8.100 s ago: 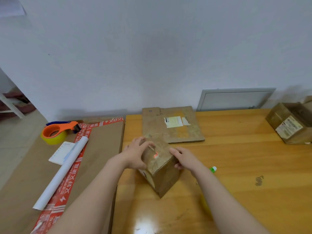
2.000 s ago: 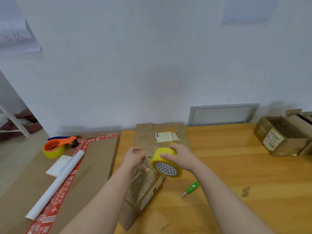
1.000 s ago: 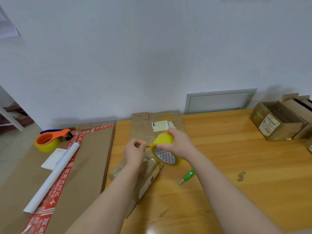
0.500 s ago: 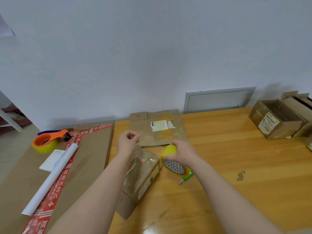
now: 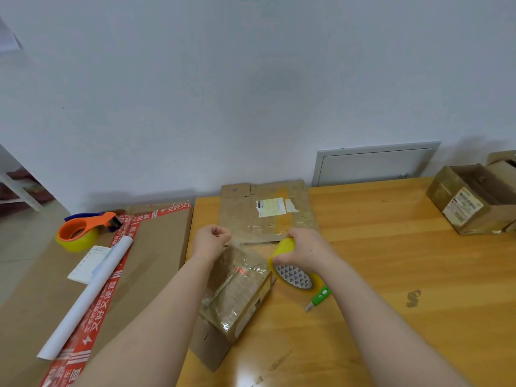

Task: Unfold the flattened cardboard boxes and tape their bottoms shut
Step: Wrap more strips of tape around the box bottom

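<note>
A small brown cardboard box [image 5: 237,291] lies tilted on the wooden table [image 5: 391,275], its upper face shiny with clear tape. My right hand [image 5: 304,248] grips a yellow roll of tape [image 5: 293,273] just right of the box. My left hand [image 5: 210,240] hovers above the box's far end with fingers curled, pinching the end of a clear tape strip [image 5: 257,241] that stretches across to the roll. A flattened cardboard box [image 5: 268,210] with a white label lies behind, against the wall.
A green utility knife [image 5: 318,298] lies right of the roll. An open box [image 5: 472,203] stands at the far right. On a large carton [image 5: 156,247] to the left lie an orange tape dispenser [image 5: 83,230], a white paper roll [image 5: 89,297] and a notepad [image 5: 89,263].
The hands moved apart and a strip of tape now spans between them over the box's far end. The right hand lowered the roll to the box's right side.
</note>
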